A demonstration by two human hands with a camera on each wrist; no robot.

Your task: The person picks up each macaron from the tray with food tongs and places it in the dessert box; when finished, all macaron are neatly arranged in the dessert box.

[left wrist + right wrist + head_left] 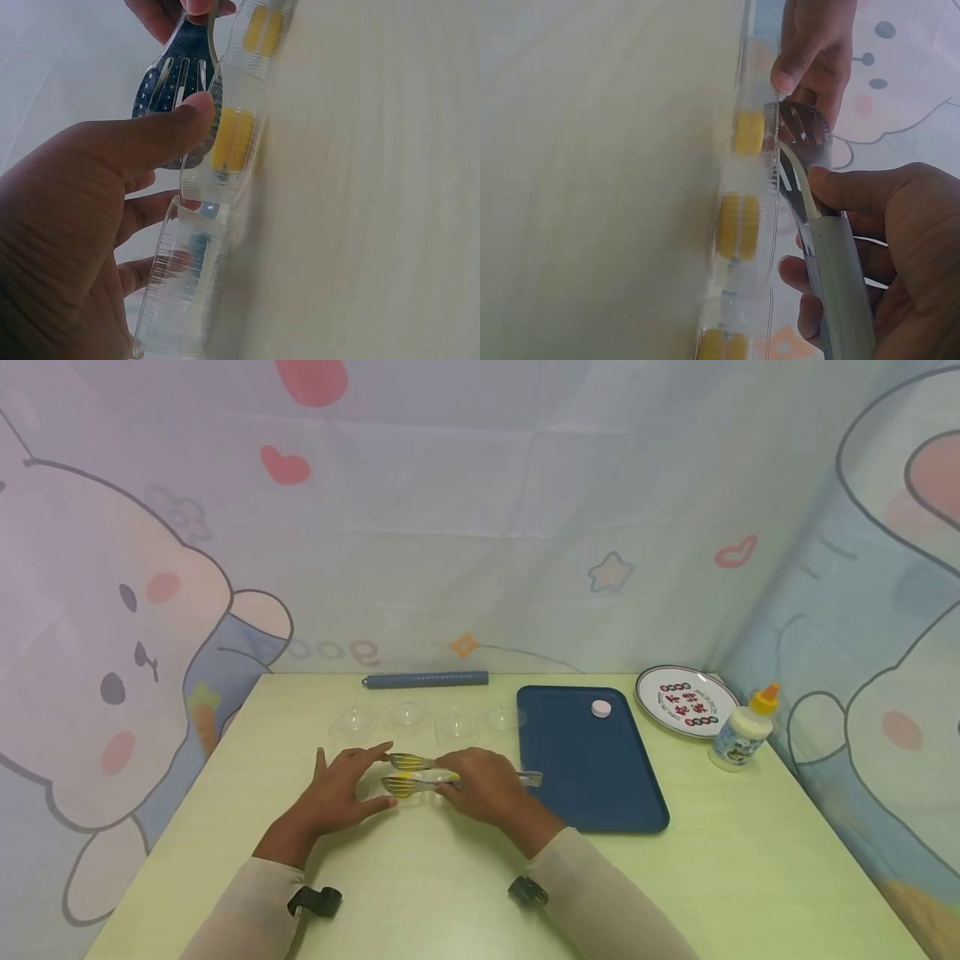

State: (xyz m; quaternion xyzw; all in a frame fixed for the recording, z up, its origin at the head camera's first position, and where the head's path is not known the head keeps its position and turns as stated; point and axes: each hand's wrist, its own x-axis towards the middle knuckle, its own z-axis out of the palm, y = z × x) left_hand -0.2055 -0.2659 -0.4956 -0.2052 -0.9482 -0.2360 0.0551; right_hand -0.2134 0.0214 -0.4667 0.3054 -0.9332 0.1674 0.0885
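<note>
Metal serving tongs (406, 786) with slotted heads are gripped in my right hand (480, 783). Their two heads stand apart over a clear plastic box (769, 247) in the front row. Yellow macarons (738, 227) sit in several of these boxes. My left hand (337, 789) spreads thumb and fingers about the left end of the row, its fingertips right at the box rims. In the left wrist view its thumb (199, 109) overlaps one tong head, and another clear box (180, 292) beside the fingers holds no macaron. Part of the front row is hidden under my right hand.
Several clear domed plastic pieces (456, 725) stand in a row behind. To the right is a dark blue tray (600, 777) bearing a pink macaron (601, 708). Beyond it are a printed plate (660, 681) and an orange-tipped squeeze bottle (742, 735). A blue-grey bar (425, 680) lies along the back edge.
</note>
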